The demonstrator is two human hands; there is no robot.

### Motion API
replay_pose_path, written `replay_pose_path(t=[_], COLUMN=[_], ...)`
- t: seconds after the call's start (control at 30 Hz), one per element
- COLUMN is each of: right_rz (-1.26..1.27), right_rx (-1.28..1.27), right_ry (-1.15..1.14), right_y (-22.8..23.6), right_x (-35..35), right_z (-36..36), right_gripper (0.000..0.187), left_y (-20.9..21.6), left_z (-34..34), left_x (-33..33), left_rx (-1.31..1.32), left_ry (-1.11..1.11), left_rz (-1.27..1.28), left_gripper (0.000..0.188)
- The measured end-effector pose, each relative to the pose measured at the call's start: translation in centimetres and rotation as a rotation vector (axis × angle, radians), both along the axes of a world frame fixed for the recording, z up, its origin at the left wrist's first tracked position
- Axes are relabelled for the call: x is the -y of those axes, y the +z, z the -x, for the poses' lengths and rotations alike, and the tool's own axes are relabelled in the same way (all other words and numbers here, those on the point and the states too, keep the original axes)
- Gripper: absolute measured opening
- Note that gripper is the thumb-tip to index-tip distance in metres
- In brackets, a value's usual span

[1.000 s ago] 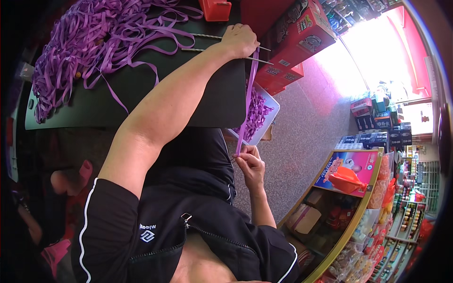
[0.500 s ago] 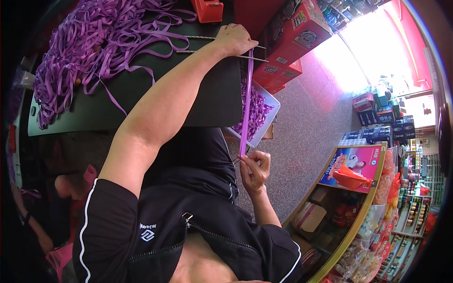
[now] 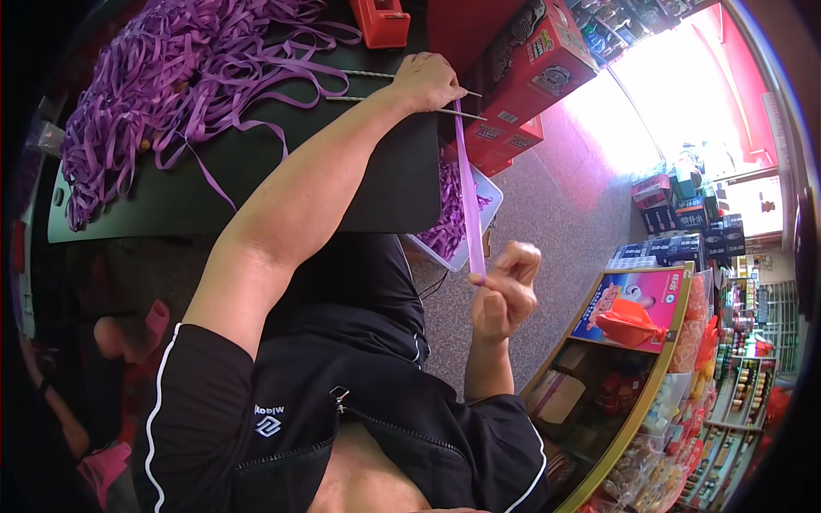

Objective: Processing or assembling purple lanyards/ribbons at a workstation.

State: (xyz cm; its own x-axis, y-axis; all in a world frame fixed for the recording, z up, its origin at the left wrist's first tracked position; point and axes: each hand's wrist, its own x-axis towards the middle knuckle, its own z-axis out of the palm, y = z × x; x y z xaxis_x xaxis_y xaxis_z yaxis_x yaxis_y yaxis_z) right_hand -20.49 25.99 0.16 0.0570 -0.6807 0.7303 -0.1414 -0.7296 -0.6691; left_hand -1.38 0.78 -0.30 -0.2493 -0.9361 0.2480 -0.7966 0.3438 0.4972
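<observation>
A purple ribbon (image 3: 469, 197) is stretched taut between my two hands. At the table's right edge, my left hand (image 3: 428, 83) is closed on its far end, beside two thin metal rods (image 3: 466, 114) that jut past the edge; the left fingertips are partly hidden. Lower down, in front of my body on the right, my right hand (image 3: 506, 295) pinches the near end between thumb and fingers. A large tangled heap of purple ribbon (image 3: 162, 94) covers the left part of the dark table (image 3: 389, 184). Loose strands trail from it toward my left forearm.
Below the table edge stands a pale plastic bin (image 3: 493, 192) with cut purple pieces. An orange-red tape dispenser (image 3: 383, 26) sits at the back. Red cartons (image 3: 543, 60) are stacked beyond the table. A glass display case (image 3: 629, 342) stands right. Another person's arm (image 3: 68, 419) shows lower left.
My right hand has moved to the right, and the ribbon's near end has swung with it. My left hand stays by the rods, with the view shifted slightly.
</observation>
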Motion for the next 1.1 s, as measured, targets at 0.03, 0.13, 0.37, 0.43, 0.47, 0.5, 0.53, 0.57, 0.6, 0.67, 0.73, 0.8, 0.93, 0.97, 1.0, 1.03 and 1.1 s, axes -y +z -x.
replay_pose_path(t=[0.03, 0.13, 0.37, 0.43, 0.47, 0.5, 0.53, 0.57, 0.6, 0.67, 0.73, 0.8, 0.93, 0.97, 1.0, 1.03, 1.1], right_rz=[0.016, 0.049, 0.097, 0.135, 0.151, 0.131, 0.112, 0.095, 0.05, -0.059, -0.166, -0.378, -0.586, -0.514, -0.553, -0.594, -0.701], right_rx=[0.025, 0.105, 0.064, 0.047, 0.05, 0.032, 0.018, -0.001, -0.01, 0.01, 0.016, 0.022, 0.024, 0.002, 0.029, 0.058, 0.127], right_ry=[0.034, 0.103, 0.112, 0.164, 0.19, 0.244, 0.298, 0.342, 0.317, 0.317, 0.373, 0.548, 0.506, 0.381, 0.409, 0.442, 0.502], right_y=[0.8, 2.5, 6.0, 7.5, 8.2, 9.1, 10.1, 11.3, 12.1, 13.9, 15.0, 15.5, 12.6, 11.4, 10.4, 9.2, 6.4], right_x=[0.6, 2.4, 5.5, 6.8, 7.6, 8.7, 10.1, 11.6, 13.5, 18.0, 23.4, 30.2, 37.7, 38.5, 39.6, 40.7, 43.0], right_z=[-0.3, -0.8, -0.2, -0.2, -0.3, -0.4, -0.6, -0.8, -1.3, -3.0, -3.8, -3.4, -3.0, -4.1, -4.6, -5.2, -5.3], right_gripper=[0.032, 0.035, 0.039, 0.037, 0.036, 0.034, 0.033, 0.032, 0.034, 0.037, 0.041, 0.043, 0.048, 0.05, 0.05, 0.05, 0.052], left_y=[0.0, 0.2, 0.3, 0.2, 0.1, 0.0, -0.1, 0.1, 0.1, 0.2, 0.2, -0.6, 1.0, 1.1, 1.1, 1.0, 0.7], left_z=[0.0, 0.1, 0.0, 0.1, 0.2, 0.2, 0.1, 0.4, 0.4, 0.0, -0.1, -0.3, 0.3, 0.0, 0.0, -0.3, -0.1], left_x=[-0.1, -0.2, -0.6, -0.5, -0.5, -0.5, -0.3, -0.3, -0.5, -0.6, -0.5, 0.4, 0.0, -0.3, -0.5, -0.7, -0.8], left_rx=[-0.02, -0.037, -0.049, -0.059, -0.057, -0.057, -0.054, -0.071, -0.084, -0.083, -0.06, -0.035, -0.028, -0.056, -0.061, -0.062, -0.061], left_ry=[-0.006, 0.0, 0.015, 0.02, 0.022, 0.025, 0.026, 0.019, 0.019, 0.032, 0.044, 0.066, 0.03, 0.006, 0.012, 0.022, 0.018], left_rz=[0.002, -0.015, -0.002, 0.008, 0.01, 0.012, 0.014, 0.0, -0.014, -0.023, -0.014, -0.003, -0.103, -0.098, -0.071, -0.046, -0.021], left_gripper=[0.033, 0.032, 0.029, 0.029, 0.028, 0.028, 0.028, 0.028, 0.028, 0.027, 0.025, 0.023, 0.023, 0.023, 0.024, 0.025, 0.03])
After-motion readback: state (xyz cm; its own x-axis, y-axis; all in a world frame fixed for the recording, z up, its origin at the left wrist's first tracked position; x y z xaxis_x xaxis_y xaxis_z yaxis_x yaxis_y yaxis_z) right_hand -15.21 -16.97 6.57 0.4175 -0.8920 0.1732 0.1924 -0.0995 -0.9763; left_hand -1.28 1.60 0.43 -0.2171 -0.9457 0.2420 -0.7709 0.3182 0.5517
